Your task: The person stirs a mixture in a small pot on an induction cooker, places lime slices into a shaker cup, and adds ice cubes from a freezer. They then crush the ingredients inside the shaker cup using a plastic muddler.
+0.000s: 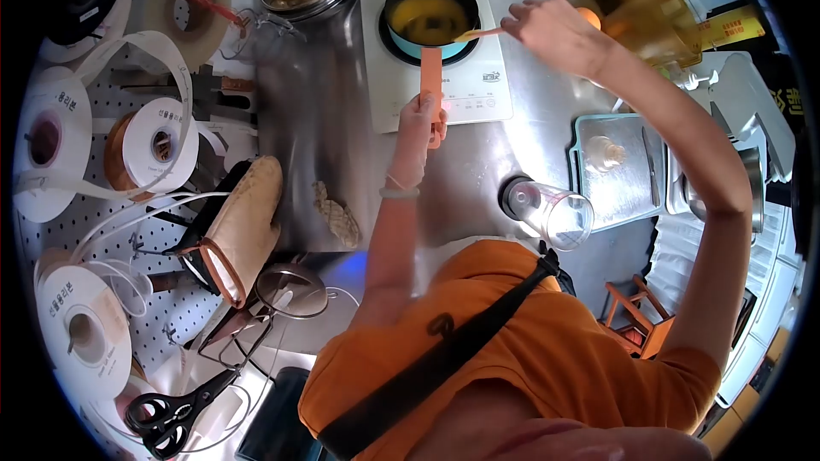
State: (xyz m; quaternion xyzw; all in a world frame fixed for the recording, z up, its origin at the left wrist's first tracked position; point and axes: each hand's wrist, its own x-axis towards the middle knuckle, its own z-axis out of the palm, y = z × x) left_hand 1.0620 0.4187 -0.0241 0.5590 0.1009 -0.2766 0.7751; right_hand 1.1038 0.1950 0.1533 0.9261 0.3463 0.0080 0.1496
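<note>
A small pan [410, 44], dark inside and turquoise outside, stands on a white induction cooktop [393, 102] and holds yellow liquid [436, 17]. Wrapped round the pan's orange-pink handle [431, 77] is my left hand [418, 124], closed. My right hand [551, 30], at the pan's right, pinches a thin orange-brown utensil [489, 32]; its tip reaches over the pan's right rim. Just behind my right hand an orange round thing [589, 17] shows in part.
A clear jar [559, 213] lies near the front edge. Right of it is a tray [611, 192] with a small glass item and a knife. Amber containers [653, 26] stand back right. Ribbon rolls [162, 145], an oven mitt [243, 226] and scissors [175, 414] hang left.
</note>
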